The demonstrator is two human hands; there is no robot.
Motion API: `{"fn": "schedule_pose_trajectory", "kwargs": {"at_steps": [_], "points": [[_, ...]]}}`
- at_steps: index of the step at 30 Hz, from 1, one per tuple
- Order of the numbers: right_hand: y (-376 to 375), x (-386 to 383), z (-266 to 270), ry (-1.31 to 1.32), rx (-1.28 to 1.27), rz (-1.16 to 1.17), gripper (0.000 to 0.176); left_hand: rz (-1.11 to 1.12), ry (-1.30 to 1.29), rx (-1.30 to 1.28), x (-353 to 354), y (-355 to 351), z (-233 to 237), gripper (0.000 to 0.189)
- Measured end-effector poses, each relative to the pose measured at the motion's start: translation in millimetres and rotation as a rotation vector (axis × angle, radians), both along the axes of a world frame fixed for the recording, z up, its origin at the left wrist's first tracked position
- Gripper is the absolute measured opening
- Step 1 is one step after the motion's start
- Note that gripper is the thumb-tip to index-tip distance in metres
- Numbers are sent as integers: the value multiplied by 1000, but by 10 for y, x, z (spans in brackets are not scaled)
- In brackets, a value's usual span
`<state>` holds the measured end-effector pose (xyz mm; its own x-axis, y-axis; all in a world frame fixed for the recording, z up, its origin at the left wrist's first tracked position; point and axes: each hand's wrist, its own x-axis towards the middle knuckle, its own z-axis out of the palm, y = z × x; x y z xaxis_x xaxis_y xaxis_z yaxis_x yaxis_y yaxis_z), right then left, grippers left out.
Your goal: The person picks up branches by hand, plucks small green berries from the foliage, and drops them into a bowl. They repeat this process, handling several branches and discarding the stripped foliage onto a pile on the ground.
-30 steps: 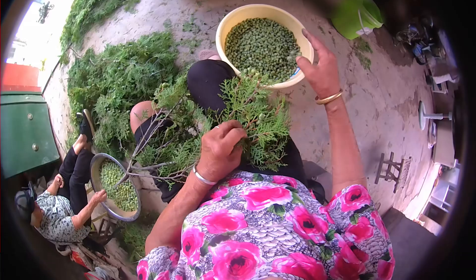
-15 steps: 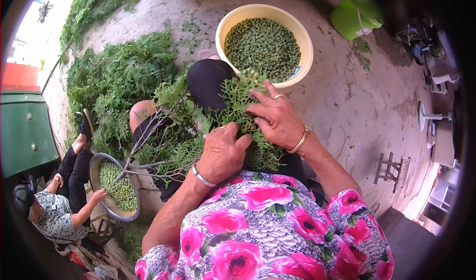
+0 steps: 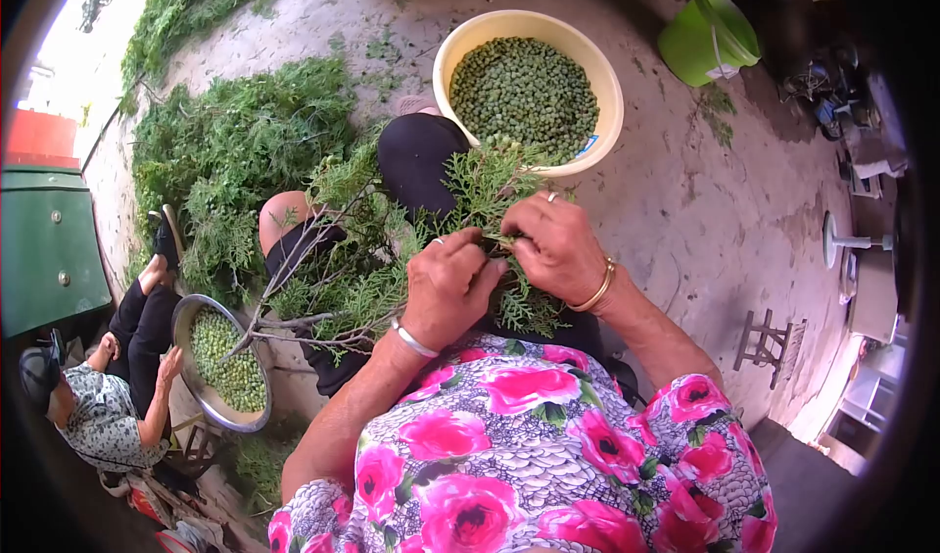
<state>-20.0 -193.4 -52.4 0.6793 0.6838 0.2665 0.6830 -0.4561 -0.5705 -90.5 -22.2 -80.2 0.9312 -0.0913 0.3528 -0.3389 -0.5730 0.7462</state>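
Across my lap lies a leafy evergreen branch [image 3: 367, 303], its bare woody stem pointing left and its feathery sprays spread over my knees. My left hand [image 3: 450, 288] is closed on the foliage near the middle of the branch. Close beside it, my right hand [image 3: 558, 244] pinches a part of the same sprays, fingertips bent inward and partly hidden. Just beyond my hands stands a cream basin [image 3: 612, 127] holding many small round green cones [image 3: 524, 97].
At the left a seated person [image 3: 113, 406] is beside a metal basin [image 3: 186, 382] of paler green cones. Cut greenery [image 3: 235, 151] is heaped on the floor. A green bucket [image 3: 700, 39] stands at upper right, a small wooden stool [image 3: 769, 347] at right.
My right hand has moved down and closer to my left, its fingers now drawn together on the sprays. The seated person's hand has shifted slightly away from the metal basin.
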Motion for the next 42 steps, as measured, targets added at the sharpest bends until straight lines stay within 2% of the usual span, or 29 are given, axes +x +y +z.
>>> {"fn": "schedule_pose_trajectory", "kwargs": {"at_steps": [1,3,5,7,9,11,13,16,20,24,27,30,32,35,36,40,42], "points": [[2,13,1,76,76,-34,15,1,0,-1,21,-14,46,27],[11,12,14,152,152,-69,14,120,365,-180,57,-59,175,21],[48,-1,43,281,258,-101,14,146,299,-275,124,-96,152,15],[73,-3,20,289,270,-122,14,120,364,-92,145,-82,122,14],[87,-6,12,299,284,-147,15,119,336,-107,137,-84,97,13],[86,25,26,778,378,-277,19,115,307,-124,137,-91,85,14],[47,82,-40,880,455,-256,18,94,279,-168,121,-76,82,13],[-32,242,-6,1193,932,-301,17,99,274,-208,90,-48,49,14],[-47,271,310,1264,934,-360,17,87,261,-191,86,-23,24,13],[-148,224,250,1248,789,-365,13,85,270,-186,81,-9,12,13],[-154,156,241,1306,769,-336,11,99,284,-236,75,-6,14,13],[-126,85,178,1278,628,-305,14,105,294,-325,72,-9,35,12],[-9,9,115,728,292,-253,17,111,279,-341,68,-15,61,13],[118,-35,108,735,302,-281,18,75,302,-196,53,45,5,13],[125,-17,3,612,305,-271,17,81,301,-196,52,42,17,13],[102,43,-112,605,369,-265,13,77,254,-261,58,34,5,14],[48,92,-22,1319,903,-412,10,86,261,-253,56,44,-2,13]]}}
